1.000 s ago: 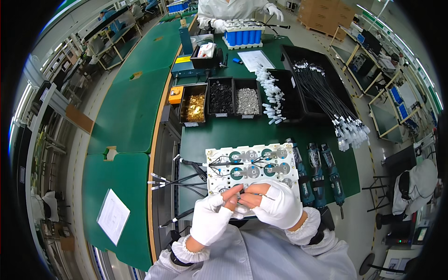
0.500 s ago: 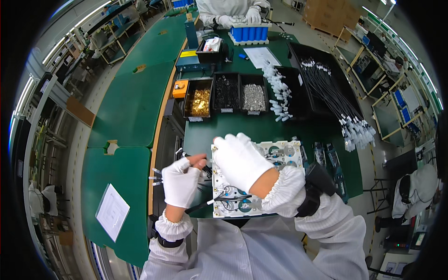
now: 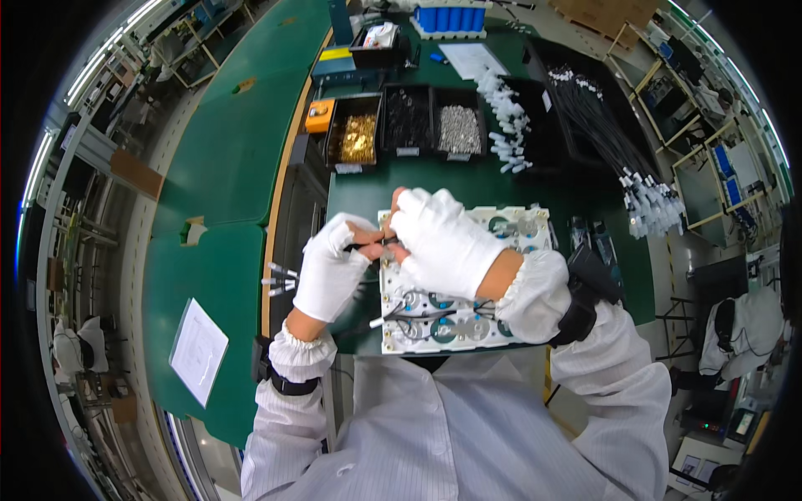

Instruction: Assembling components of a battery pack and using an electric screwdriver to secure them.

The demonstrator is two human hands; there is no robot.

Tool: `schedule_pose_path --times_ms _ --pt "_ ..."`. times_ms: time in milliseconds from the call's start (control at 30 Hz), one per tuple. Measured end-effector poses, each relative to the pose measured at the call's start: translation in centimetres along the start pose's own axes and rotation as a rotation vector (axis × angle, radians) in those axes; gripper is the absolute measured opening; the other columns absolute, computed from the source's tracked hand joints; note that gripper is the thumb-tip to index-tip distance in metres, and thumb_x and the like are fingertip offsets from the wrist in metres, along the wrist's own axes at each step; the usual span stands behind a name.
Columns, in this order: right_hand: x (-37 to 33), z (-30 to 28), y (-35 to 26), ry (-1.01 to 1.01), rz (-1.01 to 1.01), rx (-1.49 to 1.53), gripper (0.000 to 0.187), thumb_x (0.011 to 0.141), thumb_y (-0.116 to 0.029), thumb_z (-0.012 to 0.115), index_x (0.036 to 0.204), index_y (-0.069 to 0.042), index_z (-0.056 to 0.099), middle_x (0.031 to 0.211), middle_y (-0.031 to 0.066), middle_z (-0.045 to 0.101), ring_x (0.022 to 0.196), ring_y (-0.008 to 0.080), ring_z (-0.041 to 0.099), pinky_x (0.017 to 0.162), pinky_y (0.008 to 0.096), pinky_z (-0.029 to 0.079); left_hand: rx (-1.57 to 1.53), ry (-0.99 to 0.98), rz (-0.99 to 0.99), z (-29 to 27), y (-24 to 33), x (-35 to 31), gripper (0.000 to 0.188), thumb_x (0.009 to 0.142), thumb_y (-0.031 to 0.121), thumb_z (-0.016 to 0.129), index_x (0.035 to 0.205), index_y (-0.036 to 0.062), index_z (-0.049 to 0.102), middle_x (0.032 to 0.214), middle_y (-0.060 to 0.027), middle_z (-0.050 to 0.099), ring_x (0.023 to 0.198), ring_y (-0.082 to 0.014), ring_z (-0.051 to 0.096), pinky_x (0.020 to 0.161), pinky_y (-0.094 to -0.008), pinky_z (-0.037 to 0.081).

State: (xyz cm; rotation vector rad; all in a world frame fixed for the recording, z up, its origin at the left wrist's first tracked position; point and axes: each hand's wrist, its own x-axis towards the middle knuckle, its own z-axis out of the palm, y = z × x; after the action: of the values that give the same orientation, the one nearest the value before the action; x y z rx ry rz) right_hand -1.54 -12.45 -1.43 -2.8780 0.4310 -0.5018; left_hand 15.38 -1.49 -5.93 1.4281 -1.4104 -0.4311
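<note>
A white battery holder plate (image 3: 447,342) with round metal contacts and black wires lies before me. At its far left corner my two hands meet, both in white gloves with some bare fingertips. My left hand (image 3: 334,271) is closed, its thumb and finger pinching a small dark piece, perhaps a cable end. My right hand (image 3: 447,242) is curled over the plate, fingertips pressed together at the same spot. What its fingers hold is mostly hidden. Along the plate's near part runs a black cable (image 3: 434,316) with a pale tip at its left end.
Beyond the plate stand black bins of brass-coloured parts (image 3: 357,138), black parts (image 3: 407,121) and silver parts (image 3: 459,129). A black tray (image 3: 576,138) of cables is at right. Blue cells (image 3: 449,18) stand at the back. White-tipped cables (image 3: 280,280) jut out by my left hand.
The view has tipped down, shifting bins and plate upward in it. My left hand has come up against my right; their fingertips now meet at the plate's left edge.
</note>
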Motion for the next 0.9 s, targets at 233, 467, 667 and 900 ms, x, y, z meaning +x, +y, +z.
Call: schedule_pose_path --times_ms 233,467,667,900 --pt "1.1 -0.3 0.0 -0.173 -0.042 -0.115 0.021 0.078 -0.026 0.076 0.087 -0.007 0.074 0.1 0.0071 0.061 0.097 0.0248 0.063 0.077 0.0412 0.047 0.124 0.014 0.12 0.3 -0.3 -0.1 0.019 0.076 -0.004 0.08 0.088 0.0028 0.066 0.085 -0.0089 0.066 0.077 -0.0238 0.067 0.07 -0.031 0.054" --pt "0.9 -0.7 -0.4 -0.176 -0.06 -0.169 0.014 0.08 -0.02 0.074 0.088 -0.008 0.074 0.094 0.0041 0.063 0.091 0.0242 0.066 0.078 0.0405 0.048 0.183 -0.044 0.044 0.0 -0.1 -0.5 0.018 0.075 0.0 0.084 0.087 0.0026 0.07 0.086 -0.0084 0.068 0.076 -0.0221 0.069 0.07 -0.0307 0.055" --pt "-0.8 -1.2 0.3 -0.139 0.068 -0.065 0.019 0.081 -0.024 0.074 0.092 -0.009 0.072 0.093 0.006 0.059 0.091 0.0249 0.063 0.076 0.0411 0.047 0.222 -0.095 -0.007 0.2 0.8 0.6 0.013 0.078 -0.003 0.081 0.086 0.0006 0.071 0.086 -0.0077 0.071 0.076 -0.0171 0.07 0.071 -0.0277 0.055" --pt "-12.6 -10.4 3.5 0.342 0.477 0.116 0.016 0.084 -0.013 0.073 0.095 -0.002 0.072 0.093 0.014 0.068 0.082 0.0333 0.068 0.071 0.0381 0.055 0.273 -0.016 -0.066 0.3 2.3 0.6 0.015 0.076 -0.002 0.082 0.086 -0.0002 0.072 0.085 -0.009 0.072 0.076 -0.0193 0.07 0.07 -0.0295 0.054"
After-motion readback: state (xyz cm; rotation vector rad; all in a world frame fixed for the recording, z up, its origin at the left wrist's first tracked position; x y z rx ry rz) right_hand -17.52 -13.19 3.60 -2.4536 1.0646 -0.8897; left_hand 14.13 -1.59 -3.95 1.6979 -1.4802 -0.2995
